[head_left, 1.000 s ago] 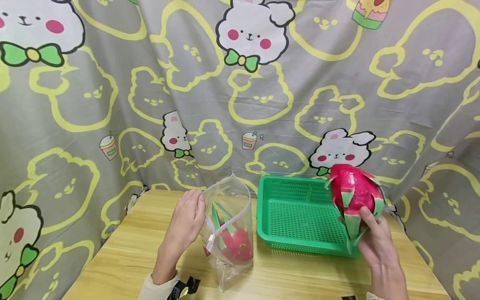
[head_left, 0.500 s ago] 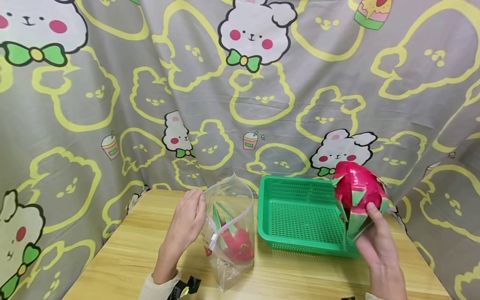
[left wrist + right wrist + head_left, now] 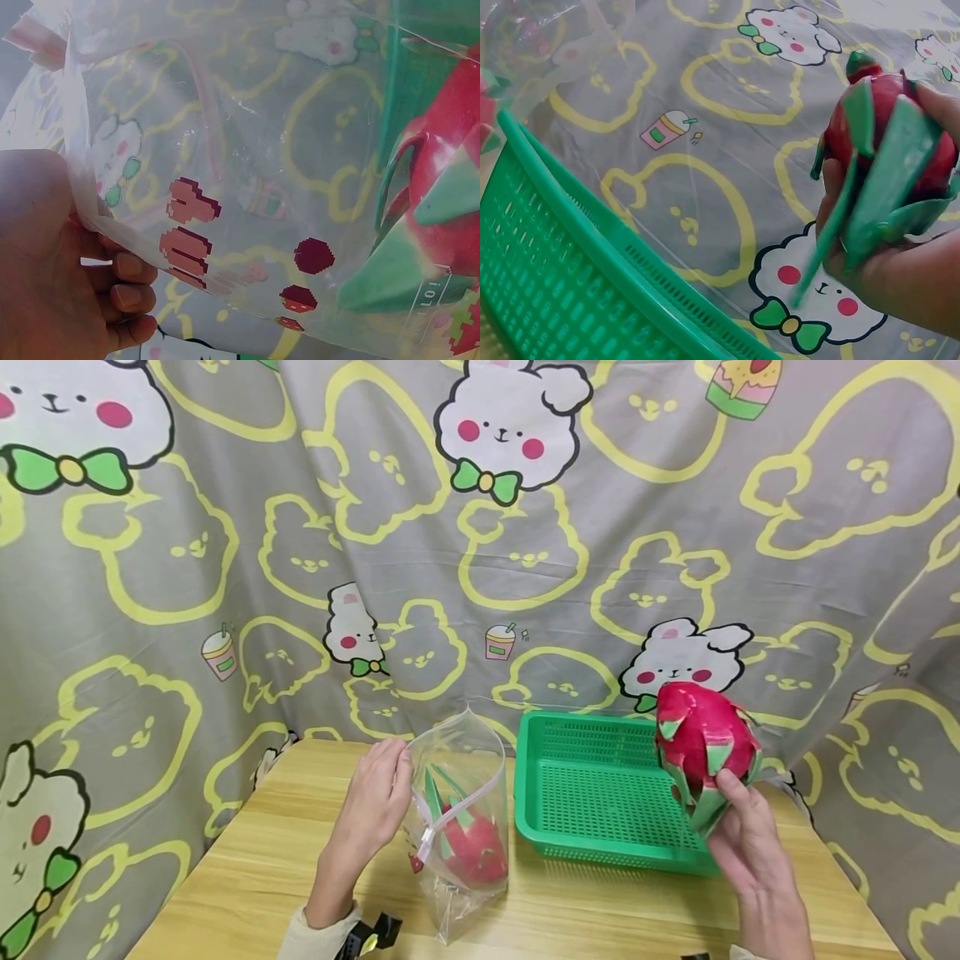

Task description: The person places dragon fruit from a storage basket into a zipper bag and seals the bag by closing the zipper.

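Note:
My left hand (image 3: 378,789) pinches the left edge of the mouth of a clear zip bag (image 3: 487,768). In the left wrist view its fingers (image 3: 129,300) curl at the rim of the bag, which carries pink and red print. The bag stands with its mouth open and a red dragon fruit (image 3: 474,852) with green scales inside. My right hand (image 3: 753,839) grips a second dragon fruit (image 3: 705,735), lifted over the right end of the green basket (image 3: 528,793). In the right wrist view, long green scales of this dragon fruit (image 3: 889,172) hang across the palm.
The perforated basket stands on the wooden table (image 3: 247,852), just right of the bag. Behind the table hangs a grey curtain (image 3: 420,560) printed with rabbits and yellow outlines. Its folds also close in both sides.
The right hand has turned the dragon fruit it holds, shifting it slightly right and then back left. The left hand and the bag stay in place.

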Tool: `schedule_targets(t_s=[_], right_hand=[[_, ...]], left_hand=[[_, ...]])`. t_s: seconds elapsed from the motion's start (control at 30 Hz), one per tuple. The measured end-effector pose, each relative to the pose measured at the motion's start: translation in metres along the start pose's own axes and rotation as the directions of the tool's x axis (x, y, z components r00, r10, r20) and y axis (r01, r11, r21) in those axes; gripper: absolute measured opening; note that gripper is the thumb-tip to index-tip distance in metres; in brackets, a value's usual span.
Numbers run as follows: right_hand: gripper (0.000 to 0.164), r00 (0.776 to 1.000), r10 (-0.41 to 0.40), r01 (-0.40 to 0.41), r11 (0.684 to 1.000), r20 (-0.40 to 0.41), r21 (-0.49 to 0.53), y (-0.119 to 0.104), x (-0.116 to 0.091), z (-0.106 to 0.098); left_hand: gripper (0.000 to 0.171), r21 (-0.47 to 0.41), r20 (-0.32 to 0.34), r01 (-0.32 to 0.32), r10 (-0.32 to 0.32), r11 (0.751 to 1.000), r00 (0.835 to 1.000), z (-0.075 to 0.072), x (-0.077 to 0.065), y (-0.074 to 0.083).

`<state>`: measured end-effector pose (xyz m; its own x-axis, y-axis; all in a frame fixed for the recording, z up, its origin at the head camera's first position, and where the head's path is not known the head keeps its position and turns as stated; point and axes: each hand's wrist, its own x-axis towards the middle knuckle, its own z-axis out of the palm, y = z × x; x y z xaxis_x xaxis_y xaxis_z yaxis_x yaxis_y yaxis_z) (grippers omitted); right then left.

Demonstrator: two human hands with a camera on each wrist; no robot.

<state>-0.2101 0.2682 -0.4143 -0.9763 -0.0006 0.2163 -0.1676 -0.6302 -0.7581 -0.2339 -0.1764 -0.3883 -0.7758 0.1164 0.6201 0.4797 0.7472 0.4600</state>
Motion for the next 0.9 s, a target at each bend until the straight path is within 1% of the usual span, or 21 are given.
schedule_targets(t_s=[0.1,0.2,0.3,0.37,0.43,0.5,0.6,0.7,0.77,0.8,0.87,0.9], right_hand=[[0.046,1.0,0.006,-0.007,0.999,0.029,0.048,-0.0031,-0.0013,0.0046],[0.044,0.999,0.01,-0.014,0.996,0.046,0.087,-0.0052,-0.0021,0.0041],[0.046,0.999,0.012,-0.014,0.999,0.046,0.043,-0.0068,-0.0019,0.0041],[0.051,0.997,0.015,-0.017,1.0,0.074,0.02,-0.0071,-0.0005,0.0039],[0.053,0.992,0.014,-0.016,1.0,0.124,0.009,-0.0067,0.0012,0.0039],[0.053,0.98,0.013,-0.02,0.999,0.2,0.034,-0.0051,0.0032,0.0019],[0.054,0.953,-0.004,-0.026,0.995,0.303,0.095,-0.0028,0.0056,-0.0005],[0.054,0.926,-0.029,-0.064,0.971,0.377,0.23,-0.0007,0.0053,-0.0028],[0.054,0.91,-0.05,-0.089,0.946,0.412,0.311,0.0001,0.0052,-0.0038],[0.055,0.905,-0.06,-0.098,0.934,0.421,0.344,0.0003,0.005,-0.004],[0.056,0.901,-0.077,-0.091,0.928,0.426,0.361,0.0,0.0055,-0.0035],[0.057,0.903,-0.085,-0.077,0.932,0.421,0.354,-0.0004,0.0059,-0.0028]], left_hand=[[0.031,0.0,-0.003,-0.003,0.003,1.0,1.0,-0.0003,0.0,-0.0001],[0.031,-0.001,0.0,-0.001,0.001,1.0,1.0,-0.0006,-0.0002,0.0],[0.031,-0.004,0.004,0.0,0.0,1.0,1.0,-0.0009,-0.0005,-0.0001],[0.031,-0.004,0.004,0.0,0.0,1.0,1.0,-0.0011,-0.0007,-0.0003],[0.031,-0.003,0.003,0.0,0.0,1.0,1.0,-0.0012,-0.0007,-0.0004],[0.031,-0.001,0.002,0.001,-0.001,1.0,1.0,-0.0012,-0.0008,-0.0005],[0.031,-0.002,0.0,0.002,-0.002,1.0,1.0,-0.0013,-0.0011,-0.0006],[0.031,-0.006,-0.001,-0.001,0.001,1.0,1.0,-0.0012,-0.0012,-0.0007],[0.031,-0.008,-0.001,-0.004,0.004,1.0,1.0,-0.0011,-0.0011,-0.0008],[0.031,-0.007,-0.001,-0.006,0.006,1.0,1.0,-0.0011,-0.001,-0.0009],[0.031,-0.007,-0.001,-0.007,0.007,1.0,1.0,-0.001,-0.001,-0.0009],[0.031,-0.005,-0.002,-0.008,0.008,1.0,1.0,-0.001,-0.001,-0.0009]])
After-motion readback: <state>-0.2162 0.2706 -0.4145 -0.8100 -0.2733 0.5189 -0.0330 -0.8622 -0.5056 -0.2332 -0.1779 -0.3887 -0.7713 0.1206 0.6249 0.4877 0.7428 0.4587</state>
